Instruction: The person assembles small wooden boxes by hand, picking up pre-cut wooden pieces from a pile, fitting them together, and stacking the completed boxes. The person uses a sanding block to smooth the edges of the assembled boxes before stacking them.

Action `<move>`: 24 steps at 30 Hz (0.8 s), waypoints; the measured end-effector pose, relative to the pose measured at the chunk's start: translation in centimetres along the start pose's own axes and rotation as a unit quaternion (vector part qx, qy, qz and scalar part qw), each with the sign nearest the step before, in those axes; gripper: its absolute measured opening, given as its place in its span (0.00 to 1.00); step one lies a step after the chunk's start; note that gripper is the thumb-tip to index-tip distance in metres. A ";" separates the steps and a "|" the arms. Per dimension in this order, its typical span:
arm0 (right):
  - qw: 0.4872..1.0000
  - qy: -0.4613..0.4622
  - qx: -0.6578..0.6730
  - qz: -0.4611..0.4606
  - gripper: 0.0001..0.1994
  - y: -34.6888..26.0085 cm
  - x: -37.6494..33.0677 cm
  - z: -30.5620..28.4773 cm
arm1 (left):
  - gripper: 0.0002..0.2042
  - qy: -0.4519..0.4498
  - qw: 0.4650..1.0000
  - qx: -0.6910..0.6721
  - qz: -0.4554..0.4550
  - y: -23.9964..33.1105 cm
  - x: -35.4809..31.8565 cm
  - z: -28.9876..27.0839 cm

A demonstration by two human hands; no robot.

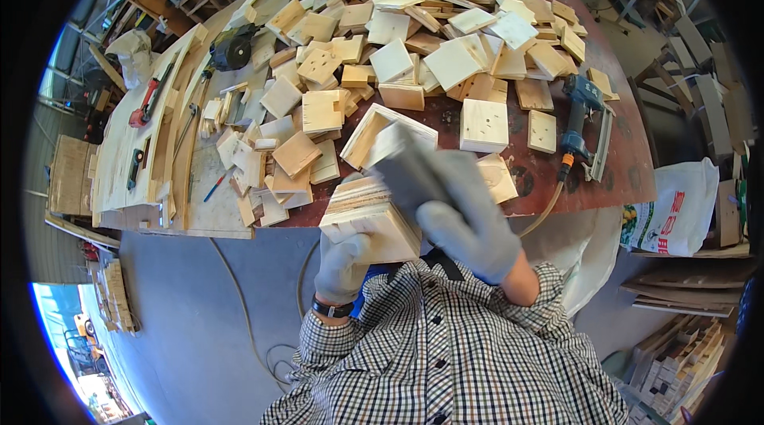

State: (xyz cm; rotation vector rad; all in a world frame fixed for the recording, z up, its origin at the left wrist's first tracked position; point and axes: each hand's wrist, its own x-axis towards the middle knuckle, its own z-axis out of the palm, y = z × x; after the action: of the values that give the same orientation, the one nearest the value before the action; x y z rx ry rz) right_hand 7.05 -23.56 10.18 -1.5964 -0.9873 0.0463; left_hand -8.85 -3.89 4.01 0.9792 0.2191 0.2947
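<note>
The left hand (343,267) clamped a wooden block (386,234), the right hand (471,218) a grey slab (410,177). Pressing off-centre — or too hard — might have tipped the block.

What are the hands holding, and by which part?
Left hand: a wooden block by its near left corner; right hand: a dark block by its right side.

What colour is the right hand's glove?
The glove on the right hand is light grey; head view shows it best.
</note>
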 end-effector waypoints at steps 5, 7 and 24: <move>0.979 -0.139 -0.085 -0.122 0.31 -3.7 -1.7 -0.4 | 0.36 0.013 0.973 -0.221 -0.063 -0.6 2.4 0.4; 0.985 -0.037 0.166 0.016 0.30 -2.4 -2.1 0.0 | 0.36 0.077 0.956 -0.274 -0.067 -0.3 3.5 1.5; 0.991 0.073 0.106 0.043 0.33 -2.3 -1.4 1.4 | 0.40 0.073 0.911 -0.406 -0.027 -0.4 5.6 2.7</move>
State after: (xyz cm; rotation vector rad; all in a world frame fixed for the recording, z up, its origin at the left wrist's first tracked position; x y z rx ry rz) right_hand 4.16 -23.43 10.99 -1.4245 -0.7735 0.0888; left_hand -2.73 -4.27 4.89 0.1231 0.2289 0.3661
